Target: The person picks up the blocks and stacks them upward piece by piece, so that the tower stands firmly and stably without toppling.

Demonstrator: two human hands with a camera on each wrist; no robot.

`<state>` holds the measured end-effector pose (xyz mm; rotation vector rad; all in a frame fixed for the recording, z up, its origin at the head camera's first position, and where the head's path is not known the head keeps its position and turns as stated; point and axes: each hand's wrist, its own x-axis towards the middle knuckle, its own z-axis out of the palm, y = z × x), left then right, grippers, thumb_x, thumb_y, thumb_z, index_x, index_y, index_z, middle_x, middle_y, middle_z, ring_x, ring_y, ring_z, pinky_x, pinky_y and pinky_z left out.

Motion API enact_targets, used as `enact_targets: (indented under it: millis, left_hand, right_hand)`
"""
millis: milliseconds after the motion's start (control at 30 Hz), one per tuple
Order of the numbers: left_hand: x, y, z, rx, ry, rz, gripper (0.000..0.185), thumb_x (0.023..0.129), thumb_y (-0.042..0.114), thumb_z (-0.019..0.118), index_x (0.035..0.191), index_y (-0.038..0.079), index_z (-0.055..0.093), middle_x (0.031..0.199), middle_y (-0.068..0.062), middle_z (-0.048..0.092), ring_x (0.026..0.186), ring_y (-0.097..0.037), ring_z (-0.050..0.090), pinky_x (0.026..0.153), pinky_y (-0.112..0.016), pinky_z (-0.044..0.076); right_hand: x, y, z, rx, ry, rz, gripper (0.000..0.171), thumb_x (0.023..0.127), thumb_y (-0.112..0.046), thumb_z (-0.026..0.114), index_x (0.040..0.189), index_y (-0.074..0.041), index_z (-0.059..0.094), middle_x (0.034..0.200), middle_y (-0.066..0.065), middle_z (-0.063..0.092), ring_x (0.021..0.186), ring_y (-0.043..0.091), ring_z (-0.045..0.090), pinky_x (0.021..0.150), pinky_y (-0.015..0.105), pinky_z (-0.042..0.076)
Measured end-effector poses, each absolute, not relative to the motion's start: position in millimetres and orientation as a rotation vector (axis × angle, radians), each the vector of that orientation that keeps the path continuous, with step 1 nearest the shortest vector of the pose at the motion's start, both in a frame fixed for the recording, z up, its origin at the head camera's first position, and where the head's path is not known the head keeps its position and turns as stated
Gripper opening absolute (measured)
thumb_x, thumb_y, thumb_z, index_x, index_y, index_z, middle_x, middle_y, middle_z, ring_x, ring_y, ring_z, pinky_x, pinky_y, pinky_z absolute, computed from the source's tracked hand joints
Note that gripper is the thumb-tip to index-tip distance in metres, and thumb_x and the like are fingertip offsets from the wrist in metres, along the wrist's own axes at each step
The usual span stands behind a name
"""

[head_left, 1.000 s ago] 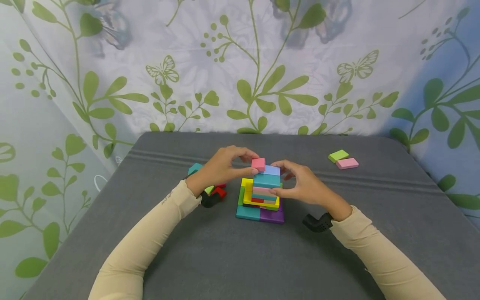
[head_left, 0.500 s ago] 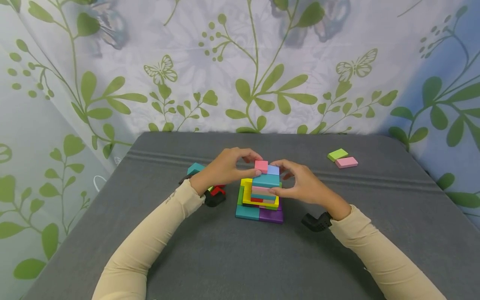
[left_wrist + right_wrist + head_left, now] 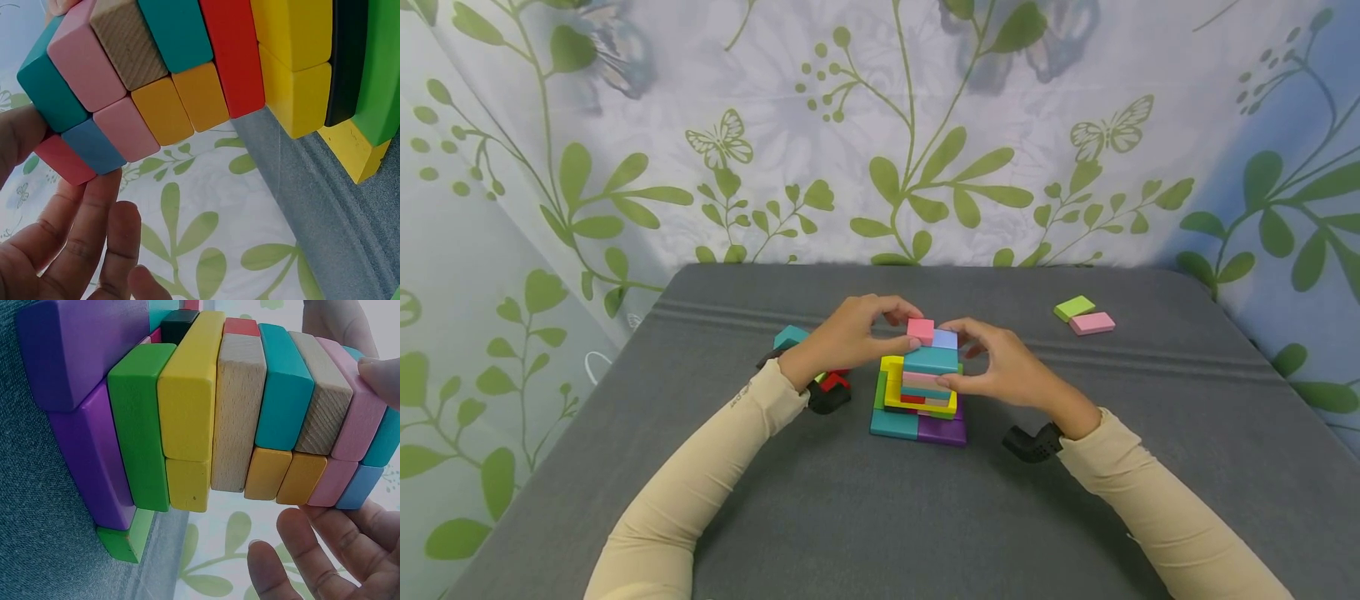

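Observation:
A layered tower of wooden blocks stands on the grey-covered table, wider at its base. At its top, my left hand pinches a coral-pink block between thumb and fingers. That block sits beside a light blue block, over a teal layer. My right hand steadies the tower's right side. In the right wrist view its thumb presses a pink block, while its fingers reach behind the upper layers. The left wrist view shows the coral block against the teal and blue blocks.
A lime block and a pink block lie together at the back right. Left of the tower, a teal block and several others, some red, are partly hidden by my left wrist. A leaf-patterned curtain hangs behind.
My left hand has shifted the coral-pink block slightly right over the tower top, mostly in the first half second. The right hand has kept its place on the tower.

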<state>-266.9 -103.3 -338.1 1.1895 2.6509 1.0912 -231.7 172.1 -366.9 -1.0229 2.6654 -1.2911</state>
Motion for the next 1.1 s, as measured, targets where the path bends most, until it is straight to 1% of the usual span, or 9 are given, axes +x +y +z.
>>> enact_targets:
  millis: [100, 233, 333, 600, 667, 800, 900, 967, 1100]
  left_hand:
    - [-267.4, -104.4, -337.0, 1.205, 2.636, 1.107, 0.044, 0.1, 0.025, 0.081, 0.137, 0.004, 0.07, 0.127, -0.007, 0.074, 0.111, -0.023, 0.064, 0.099, -0.042, 0.052]
    - [-269.8, -106.5, -335.9, 1.198, 2.603, 1.178, 0.038, 0.104, 0.022, 0.075, 0.137, 0.004, 0.07, 0.131, -0.007, 0.074, 0.112, -0.022, 0.064, 0.098, -0.046, 0.051]
    - [-271.6, -107.6, -336.0, 1.189, 2.587, 1.201, 0.034, 0.107, 0.021, 0.07, 0.136, 0.004, 0.072, 0.129, -0.007, 0.074, 0.112, -0.022, 0.064, 0.097, -0.048, 0.05]
    - [-272.9, -106.6, -337.6, 1.198, 2.553, 1.178, 0.033, 0.108, 0.019, 0.07, 0.136, 0.003, 0.072, 0.12, -0.006, 0.075, 0.109, -0.022, 0.066, 0.102, -0.051, 0.052]
    - [-272.9, -106.3, -337.4, 1.189, 2.55, 1.186, 0.032, 0.107, 0.019, 0.07, 0.135, 0.003, 0.072, 0.118, -0.006, 0.075, 0.107, -0.022, 0.066, 0.099, -0.051, 0.053]
    - [-272.5, -105.8, -337.1, 1.189, 2.553, 1.183, 0.032, 0.107, 0.019, 0.07, 0.135, 0.004, 0.073, 0.117, -0.006, 0.076, 0.107, -0.022, 0.066, 0.094, -0.044, 0.055]
    - [-272.7, -106.4, -337.0, 1.207, 2.55, 1.185, 0.034, 0.108, 0.021, 0.069, 0.137, 0.004, 0.072, 0.121, -0.006, 0.075, 0.109, -0.021, 0.066, 0.097, -0.045, 0.055]
    - [-272.0, -109.3, -335.6, 1.208, 2.547, 1.203, 0.035, 0.108, 0.022, 0.068, 0.139, 0.004, 0.07, 0.127, -0.007, 0.075, 0.112, -0.021, 0.066, 0.1, -0.048, 0.053]
    - [-271.2, -124.8, -333.1, 1.175, 2.56, 1.232, 0.034, 0.11, 0.022, 0.065, 0.139, 0.005, 0.069, 0.132, -0.005, 0.073, 0.114, -0.021, 0.064, 0.099, -0.051, 0.049]
  right_hand:
    - [-231.8, 171.9, -366.4, -1.026, 2.667, -1.29, 0.06, 0.09, -0.012, 0.086, 0.14, 0.006, 0.06, 0.13, 0.018, 0.069, 0.108, 0.031, 0.065, 0.098, 0.06, 0.057]
    - [-232.1, 171.8, -366.6, -1.028, 2.669, -1.292, 0.06, 0.089, -0.011, 0.086, 0.14, 0.007, 0.06, 0.128, 0.017, 0.069, 0.107, 0.031, 0.065, 0.097, 0.059, 0.058]
    - [-232.0, 172.0, -366.7, -1.024, 2.67, -1.291, 0.06, 0.09, -0.011, 0.086, 0.14, 0.007, 0.059, 0.126, 0.017, 0.07, 0.107, 0.031, 0.066, 0.097, 0.059, 0.057]
    - [-232.1, 172.0, -366.9, -1.032, 2.672, -1.288, 0.06, 0.09, -0.011, 0.087, 0.14, 0.007, 0.059, 0.127, 0.017, 0.07, 0.107, 0.03, 0.065, 0.097, 0.06, 0.057]
    - [-232.3, 171.9, -367.0, -1.038, 2.672, -1.291, 0.06, 0.089, -0.01, 0.087, 0.14, 0.007, 0.059, 0.128, 0.017, 0.07, 0.107, 0.031, 0.066, 0.097, 0.06, 0.057]
    - [-232.3, 171.9, -367.3, -1.03, 2.673, -1.289, 0.06, 0.09, -0.011, 0.086, 0.14, 0.007, 0.059, 0.128, 0.017, 0.069, 0.107, 0.031, 0.066, 0.097, 0.06, 0.057]
    - [-231.6, 172.0, -367.1, -1.008, 2.678, -1.277, 0.06, 0.091, -0.011, 0.086, 0.141, 0.006, 0.059, 0.129, 0.017, 0.069, 0.108, 0.031, 0.066, 0.098, 0.059, 0.056]
    - [-231.1, 171.9, -367.2, -0.995, 2.683, -1.269, 0.06, 0.092, -0.012, 0.086, 0.142, 0.006, 0.059, 0.13, 0.017, 0.069, 0.109, 0.031, 0.066, 0.099, 0.058, 0.056]
    - [-230.5, 171.3, -367.3, -0.978, 2.682, -1.267, 0.06, 0.092, -0.012, 0.086, 0.143, 0.005, 0.058, 0.129, 0.015, 0.069, 0.109, 0.03, 0.066, 0.1, 0.058, 0.055]
